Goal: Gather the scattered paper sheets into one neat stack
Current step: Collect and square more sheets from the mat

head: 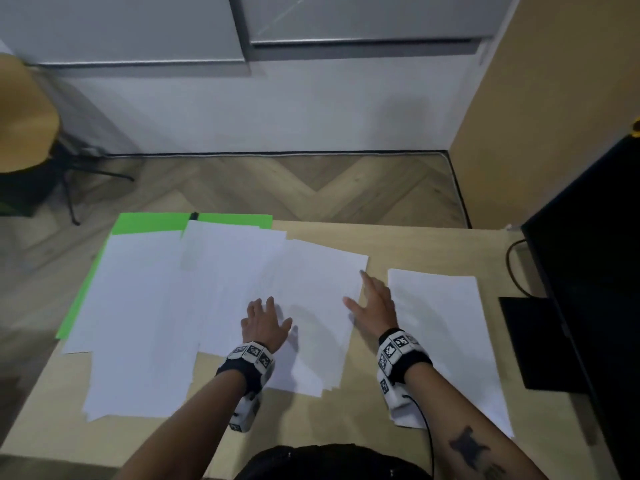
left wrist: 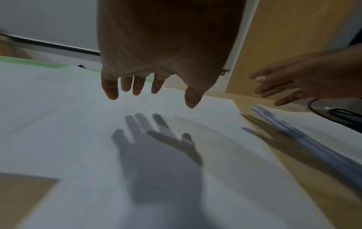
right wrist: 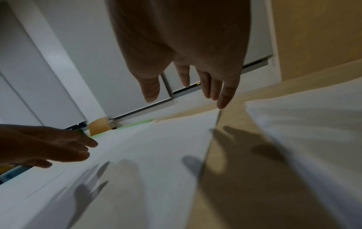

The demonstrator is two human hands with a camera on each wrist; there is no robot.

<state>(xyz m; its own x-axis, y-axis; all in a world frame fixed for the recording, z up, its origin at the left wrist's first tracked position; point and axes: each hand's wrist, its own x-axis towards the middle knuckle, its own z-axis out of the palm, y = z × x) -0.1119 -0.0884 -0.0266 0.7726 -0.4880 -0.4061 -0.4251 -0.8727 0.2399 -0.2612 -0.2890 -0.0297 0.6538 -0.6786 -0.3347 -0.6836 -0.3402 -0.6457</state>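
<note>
Your table carries everything, a pale wood top with its bare strip running between two groups of paper, and that gap is what the task has yet to close. The largest group is the overlapping spread of white paper sheets on your left and centre, fanned across one another at slightly different angles and partly covering a green sheet at the far left edge, so they read as loosely raked together rather than squared. Apart from them, on your right, lies a separate white sheet, not touching the spread; judging by the layout, it wants sliding over to join the rest. Beyond it stands a black monitor at the table's right edge, close enough that you should watch its cable when you sweep. Your left hand hovers flat and relaxed above the spread, gripping nothing, probably placed to pin the sheets while the other works. Your right hand is likewise spread and empty, poised over the right-hand edge of the top sheet, apparently to nudge that edge.
</note>
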